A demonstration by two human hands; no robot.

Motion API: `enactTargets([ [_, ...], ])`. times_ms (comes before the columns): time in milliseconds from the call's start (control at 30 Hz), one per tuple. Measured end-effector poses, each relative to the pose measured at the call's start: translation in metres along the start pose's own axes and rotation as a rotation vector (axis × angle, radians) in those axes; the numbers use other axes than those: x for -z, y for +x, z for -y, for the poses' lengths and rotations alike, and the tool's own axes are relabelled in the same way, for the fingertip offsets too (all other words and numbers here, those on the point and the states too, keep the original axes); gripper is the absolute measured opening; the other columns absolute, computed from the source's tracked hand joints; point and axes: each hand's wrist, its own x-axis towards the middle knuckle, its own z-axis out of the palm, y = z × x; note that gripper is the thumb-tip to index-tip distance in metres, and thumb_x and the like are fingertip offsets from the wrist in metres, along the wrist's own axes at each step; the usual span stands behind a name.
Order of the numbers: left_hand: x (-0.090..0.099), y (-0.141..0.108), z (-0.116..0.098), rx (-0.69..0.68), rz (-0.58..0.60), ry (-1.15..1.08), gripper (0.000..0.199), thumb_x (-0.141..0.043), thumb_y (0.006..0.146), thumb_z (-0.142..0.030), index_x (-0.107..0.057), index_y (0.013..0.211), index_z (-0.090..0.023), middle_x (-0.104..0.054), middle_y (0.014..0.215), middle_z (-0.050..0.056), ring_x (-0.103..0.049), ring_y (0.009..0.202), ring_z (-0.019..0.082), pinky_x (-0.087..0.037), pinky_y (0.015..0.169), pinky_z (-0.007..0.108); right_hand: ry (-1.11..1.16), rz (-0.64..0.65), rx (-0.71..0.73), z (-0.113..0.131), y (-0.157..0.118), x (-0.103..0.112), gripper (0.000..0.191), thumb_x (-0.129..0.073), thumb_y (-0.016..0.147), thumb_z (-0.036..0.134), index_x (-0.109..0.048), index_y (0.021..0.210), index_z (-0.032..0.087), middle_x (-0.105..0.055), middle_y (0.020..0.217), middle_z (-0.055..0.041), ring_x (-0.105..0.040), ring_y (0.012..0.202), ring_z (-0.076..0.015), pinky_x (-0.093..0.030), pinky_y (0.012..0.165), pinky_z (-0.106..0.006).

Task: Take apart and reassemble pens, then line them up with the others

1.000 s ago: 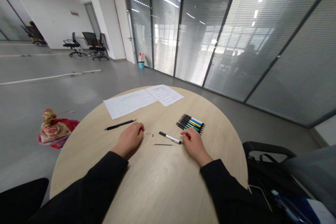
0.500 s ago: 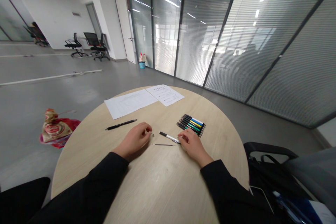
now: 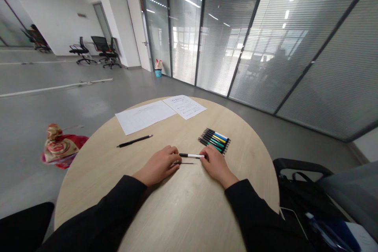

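Note:
A white pen with a black grip (image 3: 191,156) lies level between my hands. My right hand (image 3: 217,164) is closed on the pen's right end. The fingertips of my left hand (image 3: 159,165) are curled together at the pen's black end, and what they pinch is hidden. Just below the pen is a thin dark refill (image 3: 187,163), its left end by my left fingertips. Close beyond my right hand, several pens (image 3: 215,138) with black, blue, yellow and green parts lie side by side in a row. A black pen (image 3: 134,141) rests alone beyond my left hand.
Two printed sheets (image 3: 144,117) lie at the far side of the round wooden table (image 3: 177,212). A red and beige bag (image 3: 60,145) is on the floor at left. At right stands a chair (image 3: 301,165) with dark things on it.
My left hand has moved right, to the pen's black end. The pen has turned from slanted to level in my right hand. The small piece beside my left fingers is now out of sight.

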Motion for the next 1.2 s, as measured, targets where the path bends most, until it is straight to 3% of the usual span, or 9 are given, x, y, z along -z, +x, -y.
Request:
enactTargets([
  [267,-0.007,0.006,-0.009,-0.064,-0.003,0.253,0.021,-0.053,0.098,-0.02,-0.064,0.08,-0.019,-0.064,0.089,0.005,-0.053,0.084,0.021,-0.037,0.077,0.036,0.04,-0.08,-0.038,-0.005,0.001,-0.004,0.006,-0.057,0.089,0.016,-0.062,0.092,0.019,-0.062,0.094,-0.0052,-0.057,0.088,-0.0202,-0.041,0.078,-0.031],
  [500,-0.018,0.009,-0.011,-0.086,-0.044,0.4,0.022,-0.05,0.099,-0.015,-0.06,0.08,-0.017,-0.063,0.088,0.007,-0.052,0.08,0.021,-0.036,0.074,0.036,0.127,-0.103,-0.094,-0.006,0.003,-0.003,0.009,-0.055,0.089,0.022,-0.062,0.093,0.019,-0.065,0.093,-0.0054,-0.057,0.082,-0.0202,-0.041,0.074,-0.031],
  [700,-0.015,0.007,-0.007,-0.053,-0.087,0.359,0.018,-0.046,0.098,-0.013,-0.059,0.086,-0.017,-0.063,0.09,0.008,-0.053,0.081,0.022,-0.039,0.076,0.037,0.276,-0.115,-0.147,-0.009,0.003,-0.001,0.015,-0.047,0.092,0.03,-0.058,0.098,0.021,-0.065,0.088,-0.0034,-0.058,0.079,-0.021,-0.04,0.071,-0.031],
  [1000,0.003,-0.004,0.02,0.118,-0.39,0.199,0.02,-0.037,0.101,-0.022,-0.053,0.089,-0.018,-0.057,0.079,0.006,-0.051,0.074,0.022,-0.041,0.071,0.035,0.474,-0.171,-0.178,-0.024,0.006,-0.011,0.015,-0.046,0.091,0.032,-0.054,0.099,0.023,-0.059,0.077,0.0004,-0.053,0.069,-0.0183,-0.04,0.064,-0.028],
  [1200,0.004,-0.004,0.025,0.147,-0.383,0.259,0.019,-0.039,0.101,-0.021,-0.055,0.089,-0.019,-0.058,0.08,0.006,-0.05,0.075,0.022,-0.039,0.071,0.036,0.423,-0.137,-0.151,-0.019,0.005,-0.005,0.015,-0.047,0.091,0.032,-0.056,0.096,0.022,-0.058,0.078,0.0009,-0.053,0.072,-0.0184,-0.039,0.067,-0.028],
])
